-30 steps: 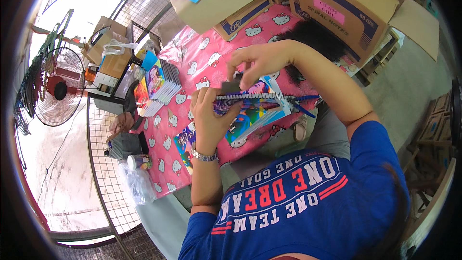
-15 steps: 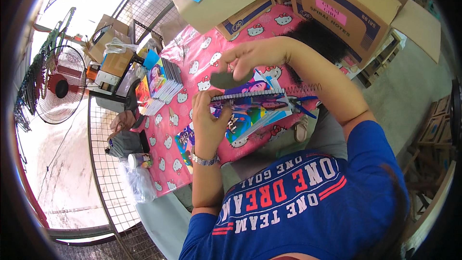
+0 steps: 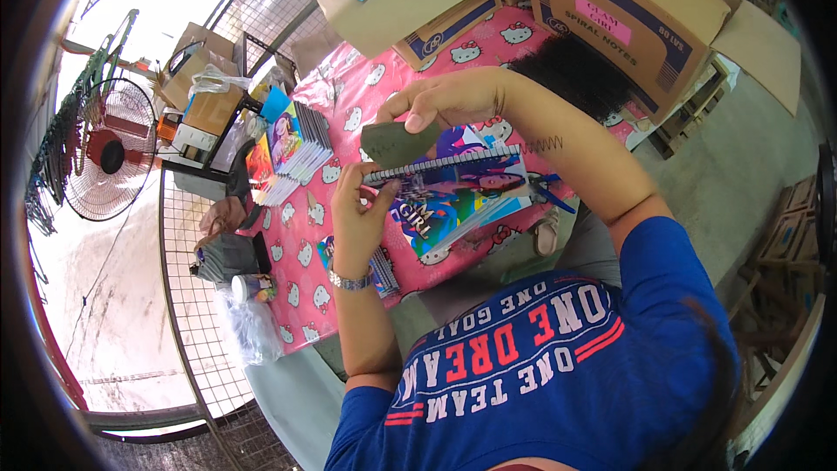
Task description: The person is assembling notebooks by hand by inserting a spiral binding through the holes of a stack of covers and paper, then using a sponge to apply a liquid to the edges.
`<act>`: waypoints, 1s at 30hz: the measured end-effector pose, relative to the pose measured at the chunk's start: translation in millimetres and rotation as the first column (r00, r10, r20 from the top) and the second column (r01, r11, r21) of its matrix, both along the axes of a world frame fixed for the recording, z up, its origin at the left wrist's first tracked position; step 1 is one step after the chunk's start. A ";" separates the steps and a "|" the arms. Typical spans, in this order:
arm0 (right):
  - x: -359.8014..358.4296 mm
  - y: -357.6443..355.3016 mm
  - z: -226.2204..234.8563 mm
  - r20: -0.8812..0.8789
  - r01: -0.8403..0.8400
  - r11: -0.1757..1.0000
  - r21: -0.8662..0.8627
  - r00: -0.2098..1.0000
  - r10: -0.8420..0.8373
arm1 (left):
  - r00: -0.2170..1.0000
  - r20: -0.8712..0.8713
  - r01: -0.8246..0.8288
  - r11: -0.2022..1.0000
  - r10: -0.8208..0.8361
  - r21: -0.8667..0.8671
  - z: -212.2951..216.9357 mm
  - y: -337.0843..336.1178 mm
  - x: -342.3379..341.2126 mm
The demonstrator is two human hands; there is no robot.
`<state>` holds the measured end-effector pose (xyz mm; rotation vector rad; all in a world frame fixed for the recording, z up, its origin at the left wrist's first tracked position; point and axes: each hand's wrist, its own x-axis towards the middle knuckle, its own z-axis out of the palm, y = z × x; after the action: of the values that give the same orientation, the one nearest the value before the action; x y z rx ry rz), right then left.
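Note:
My left hand [image 3: 359, 214] grips a colourful spiral notebook [image 3: 453, 176] by the left end of its bound edge, thumb and fingers pinching it. A dark wire coil [image 3: 545, 144] runs along that edge and sticks out past its right end. In my right hand [image 3: 449, 103] is a flat, dark grey-green piece [image 3: 397, 145], its material unclear, held just above the coil's left part. Under the raised notebook lie more bright covers [image 3: 420, 225] on the table. Beside them are blue-handled tools [image 3: 556, 194], partly hidden.
The pink patterned tablecloth [image 3: 307, 255] carries a stack of bound notebooks [image 3: 301, 153] at left and a heap of black coils [image 3: 575, 74] at far right. Cardboard boxes [image 3: 623, 26] stand behind. A fan [image 3: 112, 155] and wire mesh [image 3: 205, 296] are at left.
The notebook and both hands have shifted slightly left. My right hand's flat piece is now seen more squarely. More small notebooks show beside my left wrist.

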<state>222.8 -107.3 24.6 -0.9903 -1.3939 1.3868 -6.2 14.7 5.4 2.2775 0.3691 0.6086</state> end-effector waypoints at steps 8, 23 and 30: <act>-8.2 3.9 -9.4 -0.126 0.072 0.997 0.030 0.990 -0.068 | 0.995 0.089 0.062 0.938 -0.034 -0.341 -13.8 8.3 0.9; 21.2 -144.1 -220.1 0.588 0.598 0.219 0.771 -0.537 -0.604 | 0.925 0.240 -0.128 0.836 0.295 -0.533 -29.1 -7.3 2.2; -79.3 -155.5 -269.9 0.841 0.635 0.582 0.507 -0.215 -0.497 | 0.877 0.364 -0.179 0.917 0.313 -0.357 -29.6 -19.3 16.3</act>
<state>143.6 -262.8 -245.3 -2.5374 -1.2206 -0.2243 10.1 -4.6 -24.2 1.7488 0.5119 1.0650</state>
